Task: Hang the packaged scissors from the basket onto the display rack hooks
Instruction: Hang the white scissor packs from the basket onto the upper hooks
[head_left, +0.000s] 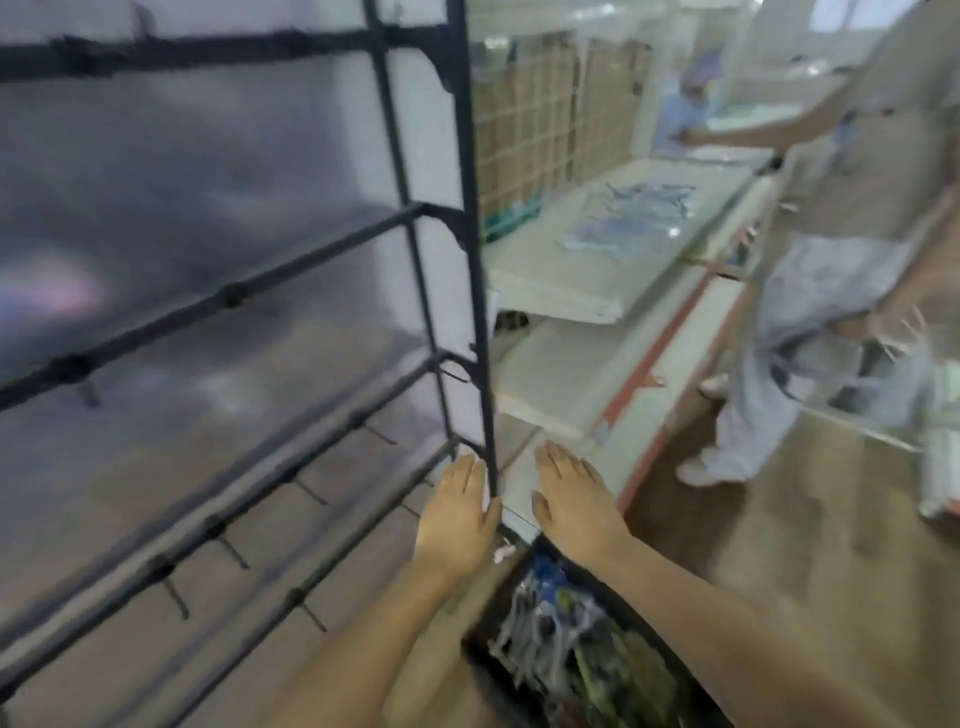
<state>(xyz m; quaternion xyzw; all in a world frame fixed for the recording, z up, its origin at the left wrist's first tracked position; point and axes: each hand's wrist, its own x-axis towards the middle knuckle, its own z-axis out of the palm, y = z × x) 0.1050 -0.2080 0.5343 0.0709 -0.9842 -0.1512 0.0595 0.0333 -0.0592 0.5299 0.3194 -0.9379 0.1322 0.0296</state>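
- Reaching with flat, empty fingers, left hand and right hand flank the display rack post.
- Basket of packaged scissors sits below.

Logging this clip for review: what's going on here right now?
A person stands at a black display rack, both hands stretched forward and empty. The left hand is by the rack's upright post; whether it touches is unclear. The right hand hovers beside it. The basket of packaged scissors sits below. The visible hooks look bare.
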